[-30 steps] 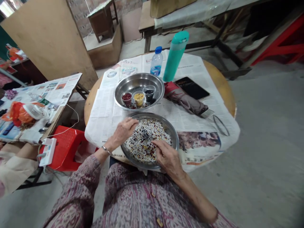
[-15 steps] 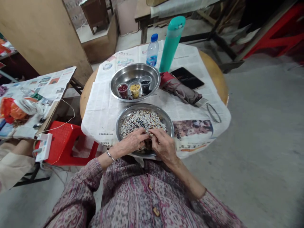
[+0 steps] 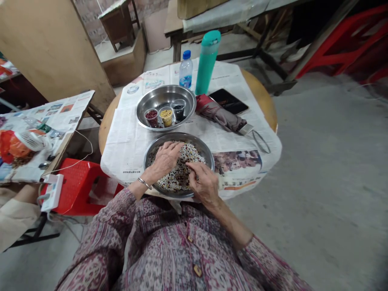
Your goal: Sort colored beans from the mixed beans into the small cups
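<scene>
Sorting looks early: near pan is full of mixed beans, mostly white with red, yellow and dark ones through it. Far pan holds three small cups: red, yellow, dark, all partly filled.

Left hand lies flat, fingers spread, on the heap. Right hand has fingertips pinched in the beans; can't tell if it holds one.

Near pan sits at the bench front edge, just over the lap. Open newspaper left; umbrella, phone, and bottles crowd the right and back.
</scene>
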`<action>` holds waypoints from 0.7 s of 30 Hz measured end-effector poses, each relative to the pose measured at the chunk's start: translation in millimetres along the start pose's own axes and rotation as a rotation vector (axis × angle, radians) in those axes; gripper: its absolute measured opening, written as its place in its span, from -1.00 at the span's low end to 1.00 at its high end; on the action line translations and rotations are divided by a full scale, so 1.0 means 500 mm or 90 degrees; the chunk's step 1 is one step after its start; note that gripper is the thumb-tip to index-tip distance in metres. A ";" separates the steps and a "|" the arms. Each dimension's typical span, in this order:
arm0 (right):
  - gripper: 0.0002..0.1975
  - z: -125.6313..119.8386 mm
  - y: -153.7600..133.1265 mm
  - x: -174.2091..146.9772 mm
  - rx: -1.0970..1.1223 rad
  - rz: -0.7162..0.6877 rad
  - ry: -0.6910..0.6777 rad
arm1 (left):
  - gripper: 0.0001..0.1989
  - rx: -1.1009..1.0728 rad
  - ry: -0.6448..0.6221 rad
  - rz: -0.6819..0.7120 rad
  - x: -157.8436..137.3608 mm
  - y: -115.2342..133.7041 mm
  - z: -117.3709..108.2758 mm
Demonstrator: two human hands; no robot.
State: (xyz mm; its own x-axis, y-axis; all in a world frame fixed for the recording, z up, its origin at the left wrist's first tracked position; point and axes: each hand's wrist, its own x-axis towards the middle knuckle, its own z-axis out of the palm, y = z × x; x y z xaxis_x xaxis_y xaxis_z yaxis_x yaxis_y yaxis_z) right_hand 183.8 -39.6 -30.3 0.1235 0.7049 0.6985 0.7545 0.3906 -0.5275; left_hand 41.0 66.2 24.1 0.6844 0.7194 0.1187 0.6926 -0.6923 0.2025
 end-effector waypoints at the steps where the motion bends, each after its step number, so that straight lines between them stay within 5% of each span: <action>1: -0.66 -0.001 0.000 -0.001 -0.016 -0.007 0.008 | -0.56 0.011 -0.014 0.008 0.002 0.005 0.003; 5: -0.71 -0.002 0.001 -0.003 -0.066 -0.005 0.026 | -0.34 0.029 -0.088 0.101 0.008 0.026 0.021; 9: -0.74 -0.002 0.001 -0.004 -0.065 0.011 0.031 | -0.62 0.003 -0.128 0.154 0.012 0.041 0.027; 12: -0.75 -0.002 0.001 -0.004 -0.051 0.023 0.029 | -0.84 -0.019 -0.157 0.141 0.001 0.038 0.019; 21: -0.75 -0.006 0.005 -0.008 0.046 0.010 0.061 | -0.83 -0.010 -0.033 -0.007 -0.091 -0.022 -0.012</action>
State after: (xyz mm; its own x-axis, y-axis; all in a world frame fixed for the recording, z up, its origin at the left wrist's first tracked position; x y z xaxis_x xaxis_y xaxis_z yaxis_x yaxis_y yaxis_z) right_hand 187.2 -43.2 -32.9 0.1991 0.6530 0.7307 0.7040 0.4235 -0.5702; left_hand 0.6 41.3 22.4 0.6877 0.7230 0.0659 0.6970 -0.6829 0.2188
